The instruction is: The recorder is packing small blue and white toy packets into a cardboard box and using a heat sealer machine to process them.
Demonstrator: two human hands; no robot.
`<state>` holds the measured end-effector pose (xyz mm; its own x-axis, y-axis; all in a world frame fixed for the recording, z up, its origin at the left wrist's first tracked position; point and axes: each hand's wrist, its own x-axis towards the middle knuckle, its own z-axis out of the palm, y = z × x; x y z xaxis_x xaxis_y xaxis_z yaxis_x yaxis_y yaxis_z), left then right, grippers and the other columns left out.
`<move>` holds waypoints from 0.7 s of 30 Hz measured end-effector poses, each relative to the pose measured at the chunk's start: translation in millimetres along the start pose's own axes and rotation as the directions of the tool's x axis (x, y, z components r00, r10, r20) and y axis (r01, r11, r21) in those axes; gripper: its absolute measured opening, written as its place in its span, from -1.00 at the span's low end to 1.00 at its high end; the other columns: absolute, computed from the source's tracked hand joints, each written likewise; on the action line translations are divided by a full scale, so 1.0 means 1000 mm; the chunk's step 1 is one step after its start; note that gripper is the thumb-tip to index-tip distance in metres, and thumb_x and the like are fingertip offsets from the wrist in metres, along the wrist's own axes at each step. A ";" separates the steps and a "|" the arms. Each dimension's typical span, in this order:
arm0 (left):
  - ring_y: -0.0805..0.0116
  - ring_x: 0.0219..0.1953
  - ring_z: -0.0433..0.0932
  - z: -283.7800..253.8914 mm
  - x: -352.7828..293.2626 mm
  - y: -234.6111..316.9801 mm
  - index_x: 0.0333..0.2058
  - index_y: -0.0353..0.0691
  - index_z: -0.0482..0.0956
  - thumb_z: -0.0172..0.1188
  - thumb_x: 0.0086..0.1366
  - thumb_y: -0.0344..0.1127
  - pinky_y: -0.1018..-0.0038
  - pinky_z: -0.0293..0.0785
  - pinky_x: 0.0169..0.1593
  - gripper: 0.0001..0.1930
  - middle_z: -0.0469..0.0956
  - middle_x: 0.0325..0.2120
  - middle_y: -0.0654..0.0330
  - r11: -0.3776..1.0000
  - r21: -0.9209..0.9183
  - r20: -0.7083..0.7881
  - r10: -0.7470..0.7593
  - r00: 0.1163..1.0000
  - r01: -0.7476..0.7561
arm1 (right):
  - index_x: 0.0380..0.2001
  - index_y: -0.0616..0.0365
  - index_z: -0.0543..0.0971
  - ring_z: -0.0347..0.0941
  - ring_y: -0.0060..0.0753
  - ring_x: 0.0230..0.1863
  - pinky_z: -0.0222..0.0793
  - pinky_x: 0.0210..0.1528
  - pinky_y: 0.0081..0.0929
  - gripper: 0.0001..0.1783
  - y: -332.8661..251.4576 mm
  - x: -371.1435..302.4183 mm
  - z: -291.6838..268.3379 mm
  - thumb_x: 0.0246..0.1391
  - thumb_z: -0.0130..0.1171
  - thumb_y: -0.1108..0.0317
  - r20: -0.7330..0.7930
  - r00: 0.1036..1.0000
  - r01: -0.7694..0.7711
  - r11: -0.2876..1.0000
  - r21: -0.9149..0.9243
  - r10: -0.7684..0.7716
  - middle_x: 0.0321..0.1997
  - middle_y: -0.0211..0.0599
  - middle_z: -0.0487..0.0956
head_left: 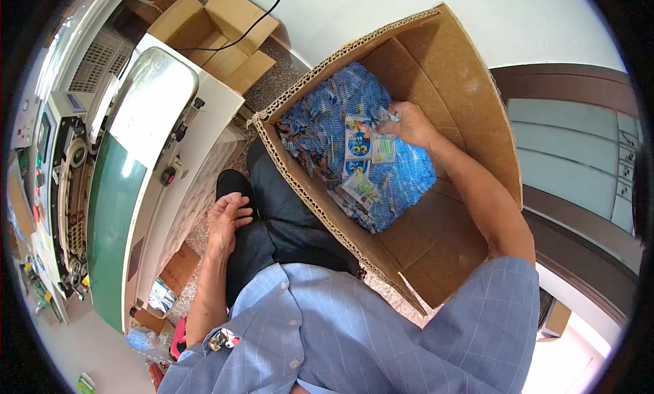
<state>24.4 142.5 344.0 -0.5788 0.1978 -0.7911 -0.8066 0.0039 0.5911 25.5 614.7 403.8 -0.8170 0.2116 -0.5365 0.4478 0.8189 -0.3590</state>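
A deep cardboard box (453, 73) stands tilted at my right side. In it lies a crumpled heap of blue-and-white patterned film (415, 176), perhaps joined small packets. Several loose sachets rest on top: a blue printed sachet (358, 136), a clear sachet with a green label (383, 148) and another greenish sachet (361, 189). My right hand (412, 125) reaches over the box's wall, its fingers closed on a small clear sachet (383, 117) above the heap. My left hand (228, 217) hangs by my dark-trousered leg, fingers loosely apart and holding nothing.
To the left stands a white machine with a green belt (114, 217), a clear cover (160, 97) and a black knob (168, 176) on its side. An open carton (235, 36) sits on the floor beyond, a black cable (262, 18) crossing it. Dark-framed glass panels (572, 148) flank the box.
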 end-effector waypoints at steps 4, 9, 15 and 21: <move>0.40 -0.35 0.62 -0.001 0.000 -0.003 -0.15 -0.18 0.58 0.22 0.33 -0.14 0.47 0.61 -0.31 -0.75 0.63 -0.26 0.17 1.000 0.003 -0.018 -0.001 1.000 0.001 | -0.33 0.26 0.52 0.51 -0.46 -0.44 0.46 -0.41 -0.44 -0.74 0.020 -0.007 -0.010 -0.05 0.37 0.40 0.095 0.972 0.202 0.971 0.129 -0.215 -0.48 -0.27 0.54; 0.42 -0.32 0.60 -0.004 0.000 -0.008 -0.10 -0.16 0.53 0.18 0.35 -0.13 0.47 0.58 -0.27 -0.73 0.62 -0.23 0.18 1.000 0.010 0.009 -0.004 1.000 0.003 | -0.27 0.15 0.53 0.52 -0.46 -0.44 0.47 -0.46 -0.49 -0.78 0.008 -0.041 -0.013 0.02 0.34 0.39 0.262 0.963 -0.163 0.904 0.395 0.059 -0.39 -0.35 0.58; 0.43 -0.32 0.59 -0.001 0.000 -0.008 -0.10 -0.16 0.53 0.18 0.35 -0.12 0.47 0.58 -0.27 -0.72 0.62 -0.23 0.20 1.000 0.020 0.015 -0.003 1.000 0.003 | -0.17 0.14 0.54 0.55 -0.37 -0.20 0.54 -0.31 -0.27 -0.73 0.024 -0.058 0.021 0.11 0.29 0.26 0.333 0.903 -0.429 0.577 0.695 0.270 -0.18 -0.32 0.61; 0.44 -0.31 0.59 -0.002 0.000 -0.008 -0.11 -0.15 0.53 0.17 0.36 -0.10 0.49 0.57 -0.26 -0.72 0.61 -0.22 0.22 1.000 0.013 0.012 0.001 1.000 -0.001 | -0.11 0.18 0.53 0.55 -0.32 -0.12 0.53 -0.20 -0.11 -0.62 0.012 -0.053 0.053 0.06 0.33 0.22 0.197 0.897 -0.408 0.574 0.710 0.395 -0.13 -0.28 0.62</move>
<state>30.7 140.2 338.3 -0.5781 0.2093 -0.7887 -0.8043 0.0165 0.5940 93.5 585.3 387.6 -0.4846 0.4081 -0.7737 0.8487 0.0051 -0.5289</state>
